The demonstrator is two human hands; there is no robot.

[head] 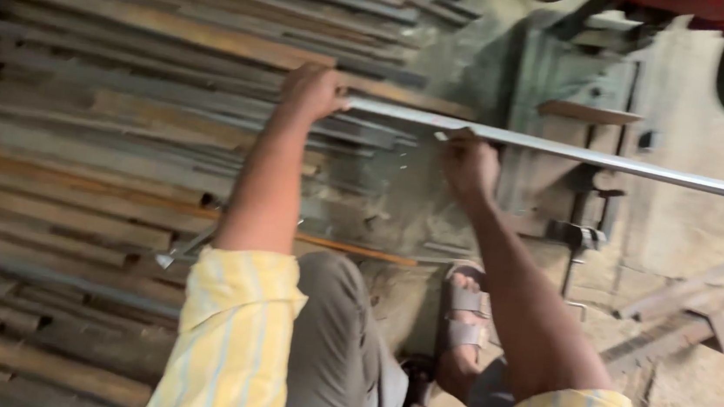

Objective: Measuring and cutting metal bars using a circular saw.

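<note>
Yellow striped sleeves (232, 341) lowest; I'm gripping long grey steel bar (559, 151), both left hand (312, 94) and right hand (468, 165) clamped, bar running toward right edge.

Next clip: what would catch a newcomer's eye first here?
A long pale metal bar crosses the upper middle toward the right edge, gripped at its near end by the left hand and further along by the right hand. Behind, at left, lies a big stack of rusty metal strips.
</note>
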